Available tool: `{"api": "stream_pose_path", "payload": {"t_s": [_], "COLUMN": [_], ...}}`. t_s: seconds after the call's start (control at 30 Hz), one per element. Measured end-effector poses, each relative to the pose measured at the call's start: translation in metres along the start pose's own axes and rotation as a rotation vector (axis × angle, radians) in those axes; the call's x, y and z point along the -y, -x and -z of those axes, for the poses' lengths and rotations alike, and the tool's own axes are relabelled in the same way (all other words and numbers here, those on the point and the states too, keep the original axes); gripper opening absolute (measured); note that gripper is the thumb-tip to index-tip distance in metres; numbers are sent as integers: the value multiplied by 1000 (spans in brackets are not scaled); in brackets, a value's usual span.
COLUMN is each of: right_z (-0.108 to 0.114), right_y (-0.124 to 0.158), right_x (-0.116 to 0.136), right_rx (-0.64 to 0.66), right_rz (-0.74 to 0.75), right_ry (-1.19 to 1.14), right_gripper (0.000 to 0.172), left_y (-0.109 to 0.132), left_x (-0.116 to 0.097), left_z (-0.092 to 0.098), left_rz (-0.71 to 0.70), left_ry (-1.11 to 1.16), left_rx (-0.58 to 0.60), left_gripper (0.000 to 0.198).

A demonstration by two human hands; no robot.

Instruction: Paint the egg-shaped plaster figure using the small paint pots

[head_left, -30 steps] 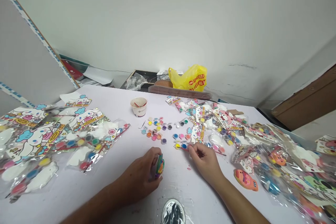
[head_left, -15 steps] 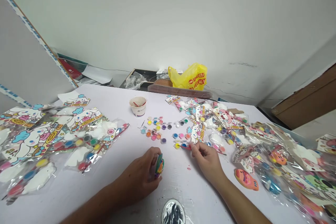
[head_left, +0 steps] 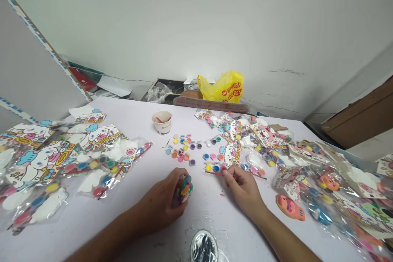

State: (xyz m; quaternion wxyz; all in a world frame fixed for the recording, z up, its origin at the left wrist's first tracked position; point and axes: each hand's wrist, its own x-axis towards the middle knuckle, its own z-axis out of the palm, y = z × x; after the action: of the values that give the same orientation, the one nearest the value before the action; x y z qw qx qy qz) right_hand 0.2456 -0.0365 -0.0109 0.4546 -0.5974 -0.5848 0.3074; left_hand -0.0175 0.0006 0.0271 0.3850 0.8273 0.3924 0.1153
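My left hand [head_left: 164, 198] is closed around a small painted figurine [head_left: 186, 190], green, orange and red, held upright just above the table. Between the thumb and fingertips of my right hand [head_left: 244, 192] is a thin red paintbrush [head_left: 214, 173], its tip pointing left. The brush lies along the near side of a paint pot strip [head_left: 216, 168] with yellow, blue and red pots, and the fingertips are beside the red one. Just beyond is another strip of blue, pink and orange pots [head_left: 213, 157]. More open paint pots [head_left: 183, 155] stand farther left.
A paper cup [head_left: 161, 123] with a red brush in it stands at the back. Packaged craft kits lie in heaps at left [head_left: 39, 163] and right [head_left: 294, 149]. A painted orange-pink piece [head_left: 290, 207] rests at right, and a round dark-topped object [head_left: 204, 246] is near me.
The brush tip has moved from over the yellow pot to the near side of the strip. My left hand has turned the figurine slightly, showing more of its orange and red side.
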Motion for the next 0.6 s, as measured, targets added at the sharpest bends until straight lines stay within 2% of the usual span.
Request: {"api": "stream_pose_path", "payload": {"t_s": [0.47, 0.6], "right_z": [-1, 0], "right_y": [1, 0], "right_x": [1, 1], "right_rx": [7, -4], "right_rz": [-8, -5], "right_ry": [27, 23], "right_gripper": [41, 43], "left_y": [0, 0], "left_x": [0, 4], "left_z": [3, -1], "left_rz": [11, 20], "left_ry": [79, 97], "left_rx": [3, -19], "left_gripper": [37, 43]}}
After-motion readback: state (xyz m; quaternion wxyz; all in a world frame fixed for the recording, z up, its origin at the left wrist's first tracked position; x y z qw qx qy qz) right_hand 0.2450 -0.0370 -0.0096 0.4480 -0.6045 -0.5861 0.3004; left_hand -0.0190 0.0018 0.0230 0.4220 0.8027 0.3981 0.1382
